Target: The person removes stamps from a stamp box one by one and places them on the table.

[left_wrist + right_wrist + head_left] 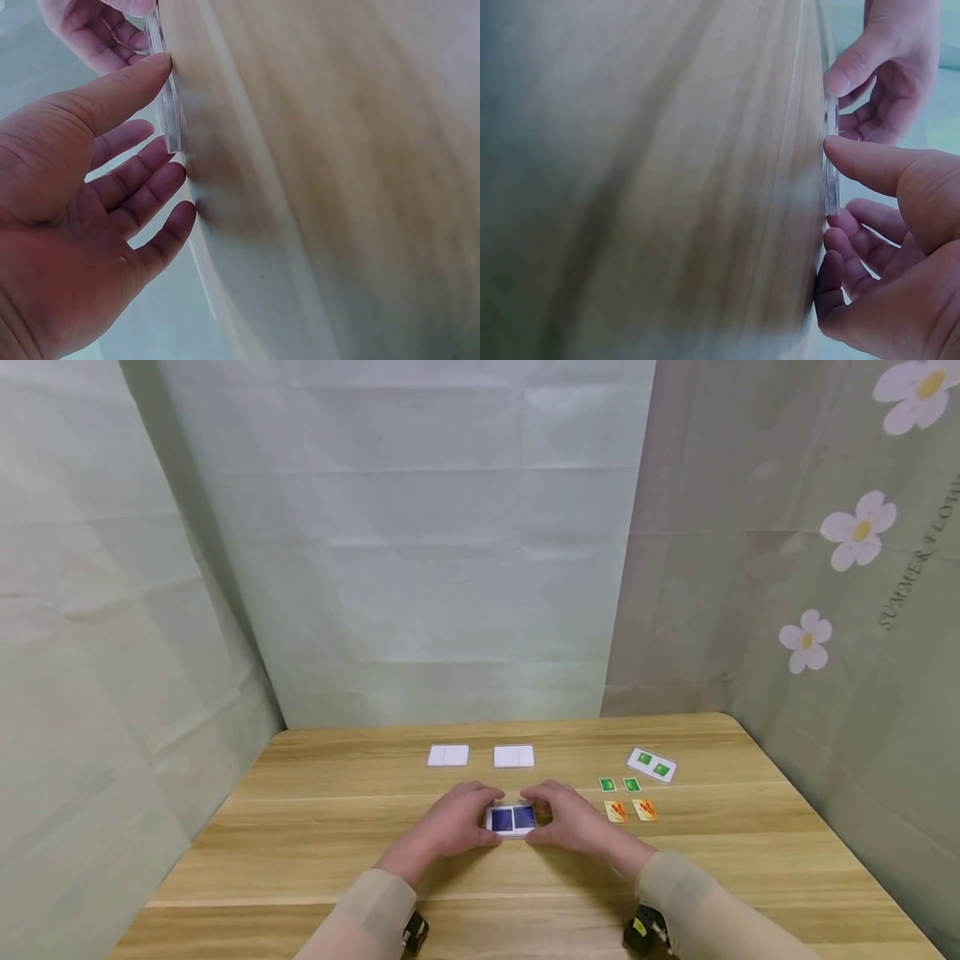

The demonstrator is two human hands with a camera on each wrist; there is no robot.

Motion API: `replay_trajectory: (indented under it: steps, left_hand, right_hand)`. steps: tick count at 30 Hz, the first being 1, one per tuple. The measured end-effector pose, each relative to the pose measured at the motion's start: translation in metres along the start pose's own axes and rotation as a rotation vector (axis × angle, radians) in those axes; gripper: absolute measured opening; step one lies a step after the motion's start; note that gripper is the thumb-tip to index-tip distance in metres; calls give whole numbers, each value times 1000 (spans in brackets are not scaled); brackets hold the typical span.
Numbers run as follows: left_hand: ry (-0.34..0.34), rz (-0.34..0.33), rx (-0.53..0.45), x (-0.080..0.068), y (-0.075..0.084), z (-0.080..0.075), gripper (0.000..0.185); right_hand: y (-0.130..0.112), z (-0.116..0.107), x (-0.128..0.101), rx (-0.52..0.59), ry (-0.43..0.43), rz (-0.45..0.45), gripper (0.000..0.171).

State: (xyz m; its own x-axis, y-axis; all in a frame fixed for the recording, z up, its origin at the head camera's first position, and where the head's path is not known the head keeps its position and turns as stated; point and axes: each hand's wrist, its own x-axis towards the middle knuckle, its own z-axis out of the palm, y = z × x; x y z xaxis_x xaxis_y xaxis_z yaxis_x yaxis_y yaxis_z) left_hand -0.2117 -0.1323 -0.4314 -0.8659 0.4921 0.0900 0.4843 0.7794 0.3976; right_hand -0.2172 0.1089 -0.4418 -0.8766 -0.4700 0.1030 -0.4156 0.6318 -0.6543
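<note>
I see both hands in the lower middle of the head view, meeting on a small clear holder [512,819] that lies flat on the wooden desk [300,852]. Two dark blue cards sit side by side in this holder. My left hand [450,827] touches its left edge and my right hand [572,823] its right edge. In the left wrist view the thumb [112,94] presses against the thin clear edge of the holder [171,112], and the other fingers are spread and only lightly bent. In the right wrist view the thumb [870,165] lies on the same edge [831,172] in the same way, so each hand pinches the holder lightly from its side.

Above the hands, near the middle of the frame, two white holders [447,755] [513,756] lie next to each other. To the right lie two small green cards [619,784], two orange cards [631,811] below them, and a holder with two green cards [652,765] above them.
</note>
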Motion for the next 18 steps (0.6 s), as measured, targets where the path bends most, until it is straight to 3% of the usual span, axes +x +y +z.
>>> replay_trajectory:
  steps: [18]
  left_hand:
    - [-6,41,19,0,1,-2,58]
  right_hand:
    - [0,-4,-2,70,-22,30,64]
